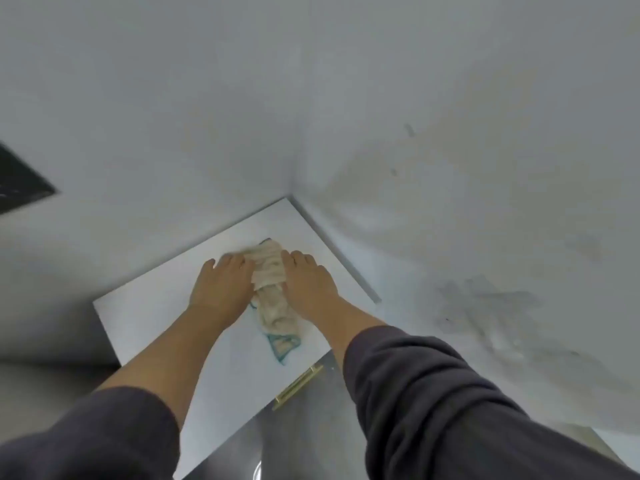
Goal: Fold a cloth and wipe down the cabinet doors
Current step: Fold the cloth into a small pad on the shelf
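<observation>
Cloth location: The cloth [269,271] lies bunched lengthwise on the white table [145,317], between the two hands, near the far corner where two pale walls meet.
Left hand: The left hand [221,282] lies palm down with fingers nearly straight, touching the cloth's left edge. It closes round nothing that shows.
Right hand: The right hand [308,280] lies palm down with fingers extended, pressing the cloth's right edge. The thumb is hidden.
Cloth material: Cream fabric gathered into soft ridges, with a teal border [284,344] showing at the near corner.
Handling: Judged light, limp and not fragile. It keeps no shape unless pressed, and it probably slides on the smooth table, so hold it down while creasing.
Hold points: Take the corners or the teal border to spread it flat. Grip the folded pad across its full width for wiping.
Table surface: Flat, smooth, white, straight-edged, faintly glossy.
Cabinet door: A grey glossy front [294,441] below the near table edge carries a slim brass-coloured handle [298,386]; judged to be the door to wipe.
Task stage: Folding appears in hand; wiping not yet begun.
</observation>
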